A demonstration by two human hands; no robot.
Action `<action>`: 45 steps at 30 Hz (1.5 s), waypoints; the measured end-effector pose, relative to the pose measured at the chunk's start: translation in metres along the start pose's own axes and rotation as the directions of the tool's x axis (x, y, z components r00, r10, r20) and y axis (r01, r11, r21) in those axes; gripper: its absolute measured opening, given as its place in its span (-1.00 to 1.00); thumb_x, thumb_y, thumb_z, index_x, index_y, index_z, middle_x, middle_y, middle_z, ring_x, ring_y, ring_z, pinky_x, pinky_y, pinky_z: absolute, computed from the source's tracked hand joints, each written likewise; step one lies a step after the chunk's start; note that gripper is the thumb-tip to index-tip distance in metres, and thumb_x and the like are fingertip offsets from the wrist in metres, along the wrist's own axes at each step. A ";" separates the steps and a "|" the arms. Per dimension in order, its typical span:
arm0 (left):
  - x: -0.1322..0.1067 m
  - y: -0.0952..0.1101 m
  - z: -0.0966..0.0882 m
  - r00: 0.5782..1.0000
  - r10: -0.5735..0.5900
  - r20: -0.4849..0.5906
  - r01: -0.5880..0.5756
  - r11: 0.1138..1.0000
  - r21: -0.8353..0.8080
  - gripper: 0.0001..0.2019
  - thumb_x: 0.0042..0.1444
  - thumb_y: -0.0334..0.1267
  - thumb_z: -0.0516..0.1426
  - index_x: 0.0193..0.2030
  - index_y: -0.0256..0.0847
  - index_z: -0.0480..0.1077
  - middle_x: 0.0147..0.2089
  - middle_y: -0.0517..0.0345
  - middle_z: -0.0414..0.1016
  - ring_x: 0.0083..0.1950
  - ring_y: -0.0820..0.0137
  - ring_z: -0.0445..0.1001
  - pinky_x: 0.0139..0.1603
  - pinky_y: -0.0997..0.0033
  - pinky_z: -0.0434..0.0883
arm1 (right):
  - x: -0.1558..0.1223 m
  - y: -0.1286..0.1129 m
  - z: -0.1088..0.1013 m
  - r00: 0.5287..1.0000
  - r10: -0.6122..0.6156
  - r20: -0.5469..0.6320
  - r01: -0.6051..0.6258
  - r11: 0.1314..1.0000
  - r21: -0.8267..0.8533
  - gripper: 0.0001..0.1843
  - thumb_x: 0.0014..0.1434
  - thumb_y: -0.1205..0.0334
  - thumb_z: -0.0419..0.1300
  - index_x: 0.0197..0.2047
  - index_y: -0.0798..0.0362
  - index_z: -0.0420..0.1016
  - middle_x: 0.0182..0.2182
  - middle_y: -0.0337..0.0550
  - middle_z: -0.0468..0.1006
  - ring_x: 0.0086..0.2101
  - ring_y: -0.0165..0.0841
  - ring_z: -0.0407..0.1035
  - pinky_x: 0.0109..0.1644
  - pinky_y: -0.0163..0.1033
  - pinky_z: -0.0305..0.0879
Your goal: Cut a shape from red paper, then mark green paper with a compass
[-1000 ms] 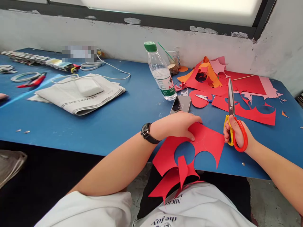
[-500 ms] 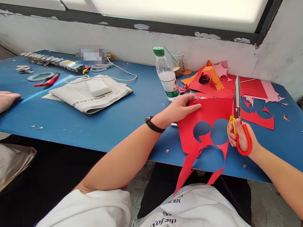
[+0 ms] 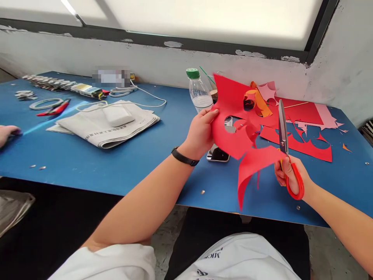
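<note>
My left hand (image 3: 201, 130) pinches the edge of a red paper sheet (image 3: 233, 112) with round holes cut out of it, and holds it raised off the blue table (image 3: 140, 155). Its loose strips hang down toward my lap. My right hand (image 3: 287, 175) grips red and yellow-handled scissors (image 3: 284, 144), blades closed and pointing up, just right of the sheet. A black watch sits on my left wrist.
A phone (image 3: 218, 154) lies under the raised sheet. A water bottle (image 3: 198, 91) stands behind it. Red, orange and pink paper scraps (image 3: 297, 116) cover the right of the table. Folded newspaper (image 3: 107, 122) with a white case and cable lies left. Another person's hand (image 3: 7, 132) rests at the far left edge.
My left hand has lifted the red sheet off the table and tilted it upright, uncovering the phone. My right hand with the scissors has stayed almost where it was.
</note>
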State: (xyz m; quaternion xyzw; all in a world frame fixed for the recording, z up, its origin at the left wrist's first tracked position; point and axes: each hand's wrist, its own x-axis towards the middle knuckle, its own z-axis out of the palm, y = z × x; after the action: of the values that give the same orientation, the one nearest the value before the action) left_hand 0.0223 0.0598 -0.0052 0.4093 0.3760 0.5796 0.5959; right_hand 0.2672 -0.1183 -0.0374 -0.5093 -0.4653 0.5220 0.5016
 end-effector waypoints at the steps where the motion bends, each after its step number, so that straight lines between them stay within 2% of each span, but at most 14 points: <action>1: 0.002 -0.002 -0.001 0.999 0.014 -0.045 -0.012 0.999 0.039 -0.72 0.03 -0.24 0.39 -0.22 -0.15 0.38 -0.30 0.21 0.55 -0.34 0.42 0.52 -0.34 0.45 0.48 | 0.000 0.000 0.000 1.000 -0.004 -0.008 0.004 1.000 0.021 -0.15 0.06 -0.73 0.31 -0.43 -0.03 0.37 -0.60 -0.39 0.24 -0.65 -0.48 0.13 -0.60 -0.29 0.14; 6: 0.003 -0.012 -0.002 0.999 0.004 -0.034 0.004 0.972 0.236 -0.63 -0.11 -0.36 0.35 -0.26 -0.12 0.24 -0.40 0.33 0.40 -0.44 0.48 0.39 -0.46 0.53 0.28 | -0.001 0.000 0.000 0.995 -0.052 -0.083 0.057 0.997 0.061 -0.21 0.13 -0.67 0.33 -0.41 -0.03 0.40 -0.60 -0.38 0.25 -0.64 -0.47 0.12 -0.60 -0.30 0.14; 10: -0.005 -0.012 0.001 0.994 -0.033 0.100 -0.004 0.937 0.350 -0.42 -0.14 -0.37 0.35 0.06 -0.06 0.33 -0.13 0.20 0.62 -0.28 0.31 0.61 -0.36 0.41 0.46 | -0.001 0.003 -0.003 0.978 -0.127 -0.168 0.133 0.991 0.026 -0.22 0.11 -0.68 0.33 -0.36 -0.05 0.48 -0.57 -0.32 0.28 -0.60 -0.42 0.12 -0.59 -0.26 0.15; 13: -0.008 -0.011 0.000 0.979 0.005 0.202 -0.099 0.885 0.455 -0.55 -0.02 -0.25 0.34 0.06 -0.14 0.49 0.03 0.05 0.65 -0.14 0.31 0.62 -0.26 0.40 0.48 | 0.000 0.006 -0.004 0.964 -0.185 -0.190 0.196 0.980 0.042 -0.30 0.19 -0.60 0.35 -0.35 -0.06 0.50 -0.54 -0.30 0.30 -0.57 -0.40 0.13 -0.58 -0.25 0.10; 15: -0.008 -0.010 -0.002 0.970 0.038 0.239 -0.153 0.861 0.485 -0.59 0.05 -0.16 0.35 0.05 -0.16 0.51 -0.03 0.05 0.66 -0.16 0.33 0.59 -0.26 0.41 0.45 | 0.001 0.007 -0.005 0.953 -0.231 -0.197 0.249 0.966 0.069 -0.35 0.24 -0.52 0.37 -0.35 -0.06 0.51 -0.53 -0.30 0.30 -0.57 -0.40 0.15 -0.55 -0.25 0.11; 18: -0.007 -0.012 -0.004 0.956 0.081 0.281 -0.216 0.843 0.493 -0.57 0.08 -0.11 0.37 0.05 -0.11 0.39 -0.19 0.17 0.61 -0.23 0.36 0.55 -0.28 0.43 0.41 | 0.001 0.007 -0.006 0.945 -0.284 -0.162 0.305 0.944 0.123 -0.38 0.28 -0.47 0.37 -0.35 -0.05 0.49 -0.54 -0.33 0.29 -0.60 -0.44 0.14 -0.54 -0.25 0.14; 23: -0.005 -0.013 -0.006 0.922 0.065 0.382 -0.255 0.843 0.473 -0.73 0.15 -0.17 0.30 -0.20 -0.10 0.25 -0.31 0.28 0.43 -0.34 0.46 0.39 -0.37 0.50 0.24 | 0.000 0.011 -0.012 0.952 -0.286 -0.107 0.291 0.956 0.028 -0.43 0.34 -0.39 0.37 -0.32 -0.04 0.48 -0.52 -0.32 0.33 -0.60 -0.43 0.17 -0.53 -0.25 0.13; 26: -0.008 -0.012 -0.004 0.889 0.036 0.456 -0.271 0.845 0.461 -0.86 0.19 -0.22 0.25 -0.14 -0.16 0.45 -0.19 0.19 0.50 -0.32 0.48 0.34 -0.37 0.48 0.25 | 0.002 0.017 -0.015 0.959 -0.262 -0.106 0.257 0.965 -0.057 -0.41 0.33 -0.42 0.36 -0.31 -0.04 0.49 -0.54 -0.31 0.33 -0.57 -0.40 0.18 -0.53 -0.23 0.13; 31: -0.023 -0.007 0.001 0.835 -0.082 0.544 -0.207 0.869 0.449 -0.55 0.24 -0.20 0.29 0.27 -0.08 0.62 0.35 0.00 0.60 -0.02 0.33 0.55 -0.23 0.42 0.45 | 0.007 0.023 -0.016 0.967 -0.223 -0.121 0.216 0.974 -0.073 -0.36 0.27 -0.50 0.36 -0.28 -0.04 0.48 -0.49 -0.23 0.49 -0.51 -0.33 0.35 -0.46 -0.21 0.36; 35: -0.038 -0.009 0.007 0.811 -0.112 0.574 -0.171 0.893 0.415 -0.61 0.29 -0.13 0.33 0.22 -0.11 0.67 0.32 -0.06 0.66 0.17 0.17 0.62 0.00 0.31 0.58 | 0.008 0.017 -0.011 0.965 -0.209 -0.161 0.201 0.978 -0.063 -0.40 0.25 -0.44 0.41 -0.25 -0.04 0.50 -0.34 -0.09 0.69 -0.36 -0.21 0.58 -0.22 -0.07 0.60; 38: -0.046 -0.014 0.009 0.791 -0.098 0.604 -0.204 0.888 0.412 -0.65 0.29 -0.14 0.36 0.19 -0.10 0.67 0.25 -0.08 0.68 0.20 0.17 0.63 0.00 0.33 0.61 | 0.009 0.010 -0.008 0.943 -0.207 -0.259 0.179 0.975 -0.128 -0.42 0.16 -0.39 0.51 -0.34 -0.05 0.49 -0.38 -0.12 0.66 -0.36 -0.19 0.56 -0.19 -0.04 0.61; 41: -0.049 -0.015 0.009 0.732 -0.170 0.660 -0.153 0.903 0.401 -0.66 0.29 -0.14 0.37 0.17 -0.10 0.65 0.17 -0.06 0.70 0.01 0.26 0.67 -0.16 0.39 0.63 | 0.011 0.005 -0.009 0.903 -0.247 -0.352 0.163 0.954 -0.250 -0.41 0.12 -0.33 0.54 -0.44 -0.08 0.38 -0.54 -0.26 0.49 -0.49 -0.28 0.39 -0.36 -0.12 0.46; 43: -0.049 -0.014 0.008 0.659 -0.256 0.708 -0.096 0.904 0.416 -0.69 0.27 -0.15 0.38 0.13 -0.12 0.65 0.12 -0.05 0.72 -0.08 0.28 0.69 -0.20 0.38 0.64 | 0.013 0.005 -0.011 0.894 -0.261 -0.365 0.169 0.949 -0.265 -0.48 0.15 -0.25 0.53 -0.41 -0.09 0.40 -0.54 -0.29 0.45 -0.48 -0.27 0.37 -0.39 -0.13 0.40; 45: -0.050 -0.011 0.008 0.576 -0.308 0.757 -0.082 0.900 0.429 -0.71 0.24 -0.20 0.40 0.10 -0.11 0.67 0.13 -0.06 0.74 -0.02 0.23 0.72 -0.12 0.33 0.68 | 0.015 0.006 -0.012 0.893 -0.270 -0.361 0.193 0.953 -0.235 -0.56 0.17 -0.16 0.52 -0.36 -0.10 0.43 -0.48 -0.28 0.48 -0.41 -0.23 0.42 -0.33 -0.12 0.44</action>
State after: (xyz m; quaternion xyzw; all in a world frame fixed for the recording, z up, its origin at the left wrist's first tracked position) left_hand 0.0320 0.0096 -0.0138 0.7197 0.2032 0.1930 0.6353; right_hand 0.2794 -0.1037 -0.0449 -0.5895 -0.4624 0.2993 0.5909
